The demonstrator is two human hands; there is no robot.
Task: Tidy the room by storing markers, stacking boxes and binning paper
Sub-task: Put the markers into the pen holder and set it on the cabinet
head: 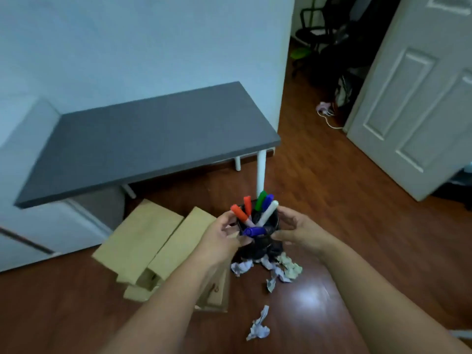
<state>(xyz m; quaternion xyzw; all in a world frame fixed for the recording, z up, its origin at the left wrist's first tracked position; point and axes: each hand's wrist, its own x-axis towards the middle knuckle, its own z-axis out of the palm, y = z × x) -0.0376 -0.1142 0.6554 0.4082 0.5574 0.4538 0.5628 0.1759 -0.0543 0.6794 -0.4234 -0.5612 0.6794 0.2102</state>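
A black mesh pen holder [268,226] is held in the air between both hands, above the wooden floor. My left hand [222,233] grips its left side and my right hand [298,231] its right side. Several markers stand in it: two orange [238,212], a green [261,200], a blue [267,201] and a white one [269,213]; a blue marker [254,231] lies across the rim. Brown cardboard boxes [150,238] lie on the floor to the left. Crumpled paper [286,269] lies under the holder, and another piece [259,325] lies nearer me.
A grey desk [153,139] with white legs stands against the wall ahead. A white door [419,103] hangs open at the right, with a dark room and a chair [314,29] beyond. A charger and cable [325,113] lie on the floor by the doorway.
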